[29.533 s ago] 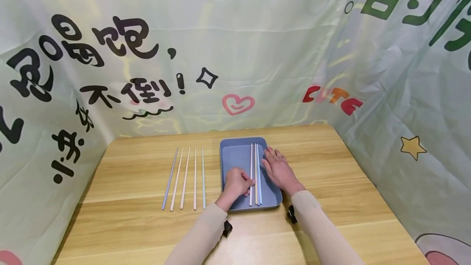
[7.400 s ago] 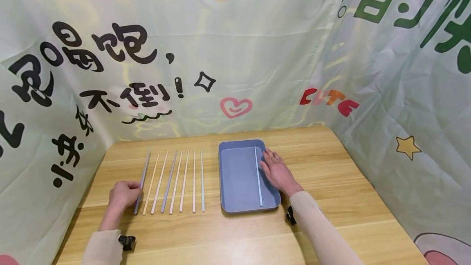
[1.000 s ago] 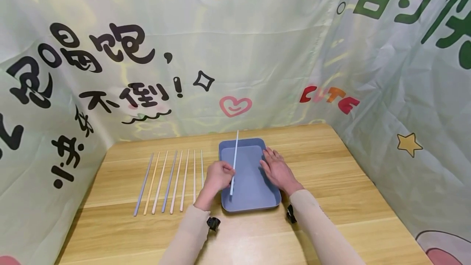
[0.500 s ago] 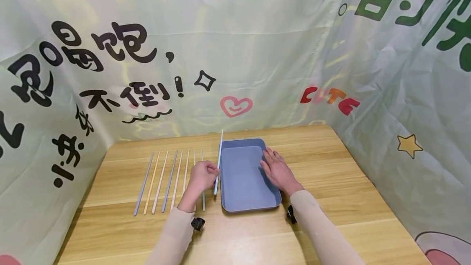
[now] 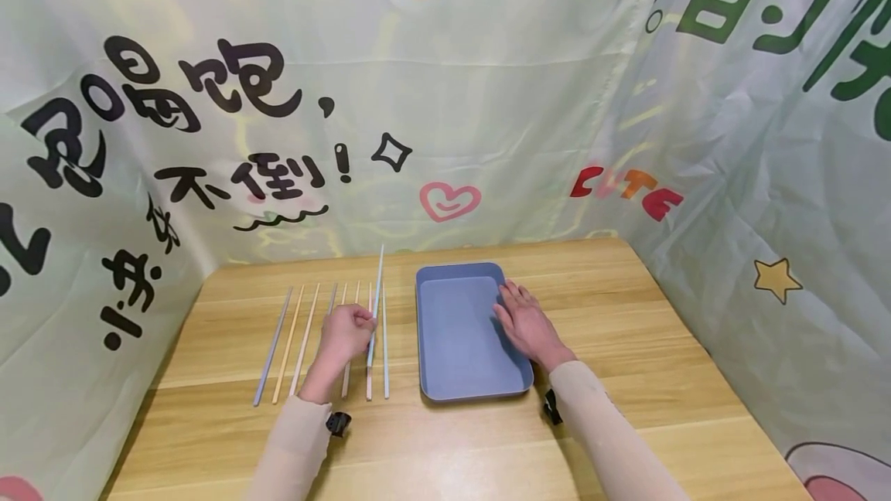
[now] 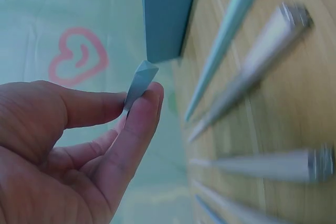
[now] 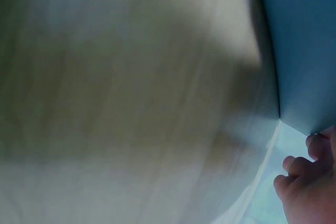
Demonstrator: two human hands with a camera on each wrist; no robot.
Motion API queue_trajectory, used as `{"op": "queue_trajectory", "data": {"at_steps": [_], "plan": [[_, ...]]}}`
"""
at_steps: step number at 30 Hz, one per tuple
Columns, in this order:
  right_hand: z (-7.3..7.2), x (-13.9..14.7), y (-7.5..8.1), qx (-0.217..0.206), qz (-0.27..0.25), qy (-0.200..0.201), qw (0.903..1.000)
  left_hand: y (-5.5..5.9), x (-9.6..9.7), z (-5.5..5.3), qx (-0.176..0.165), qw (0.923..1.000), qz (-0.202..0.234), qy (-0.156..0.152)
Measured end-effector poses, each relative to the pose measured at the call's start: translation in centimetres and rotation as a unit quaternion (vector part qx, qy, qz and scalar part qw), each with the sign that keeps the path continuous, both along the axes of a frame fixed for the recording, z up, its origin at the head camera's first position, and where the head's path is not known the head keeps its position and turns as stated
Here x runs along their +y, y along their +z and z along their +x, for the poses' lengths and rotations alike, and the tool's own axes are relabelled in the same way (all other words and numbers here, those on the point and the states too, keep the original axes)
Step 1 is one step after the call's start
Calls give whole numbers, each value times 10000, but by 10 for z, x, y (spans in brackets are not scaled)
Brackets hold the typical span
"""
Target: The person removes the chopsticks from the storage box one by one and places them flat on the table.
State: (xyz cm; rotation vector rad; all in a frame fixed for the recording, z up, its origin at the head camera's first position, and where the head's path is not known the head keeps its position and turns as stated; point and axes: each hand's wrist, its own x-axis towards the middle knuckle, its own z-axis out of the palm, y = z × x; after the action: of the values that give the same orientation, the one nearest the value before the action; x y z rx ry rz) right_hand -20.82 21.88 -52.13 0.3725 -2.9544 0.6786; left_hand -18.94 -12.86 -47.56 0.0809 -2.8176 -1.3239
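Between thumb and fingers, my left hand (image 5: pixel 344 335) pinches a light blue chopstick (image 5: pixel 379 273). In the head view it is raised above the right part of a row of chopsticks, its far end tilted up. Its squared end (image 6: pixel 143 74) sticks out of the pinch in the left wrist view. At the row's right end lies another light blue chopstick (image 5: pixel 386 354), with a pink one (image 5: pixel 369 386) beside it. My right hand (image 5: pixel 530 327) rests with extended fingers against the right rim of a blue-grey tray (image 5: pixel 466 339). The tray's bare bottom shows.
Further left in the row lie a lavender chopstick (image 5: pixel 273 346), a yellow one (image 5: pixel 287 350) and a pale pink one (image 5: pixel 304 342). My left hand and forearm hide parts of others. Printed cloth (image 5: pixel 515 114) walls off the table's back and sides.
Over the longer span, chopsticks have left the tray and the row on the table has grown. In the last second my left hand carried the light blue chopstick leftward from above the tray.
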Motion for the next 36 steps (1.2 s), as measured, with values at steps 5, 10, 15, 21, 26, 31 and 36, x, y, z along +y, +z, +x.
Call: {"op": "queue_trajectory", "data": {"at_steps": [5, 10, 15, 21, 26, 31, 36], "plan": [[0, 1, 0, 39, 11, 1, 10000, 2, -20, -1, 80, 9992, -393, 84], [-1, 1, 0, 22, 25, 3, 10000, 2, -37, 1, 71, 9982, -578, 175], [-1, 1, 0, -42, 69, 11, 10000, 0, -55, 3, -32, 9971, -723, 249], [-1, 1, 0, -57, 86, 10, 9999, -4, -87, 7, -173, 9944, -963, 401], [-1, 1, -1, 1, 61, 23, 10000, -7, -119, 12, -222, 9906, -1218, 583], [-2, 1, -2, 20, 45, 31, 10000, -9, -146, 15, -547, 9872, -1296, 745], [-2, 2, -4, 28, 36, 46, 10000, -13, -164, 17, -694, 9850, -1322, 868]]}}
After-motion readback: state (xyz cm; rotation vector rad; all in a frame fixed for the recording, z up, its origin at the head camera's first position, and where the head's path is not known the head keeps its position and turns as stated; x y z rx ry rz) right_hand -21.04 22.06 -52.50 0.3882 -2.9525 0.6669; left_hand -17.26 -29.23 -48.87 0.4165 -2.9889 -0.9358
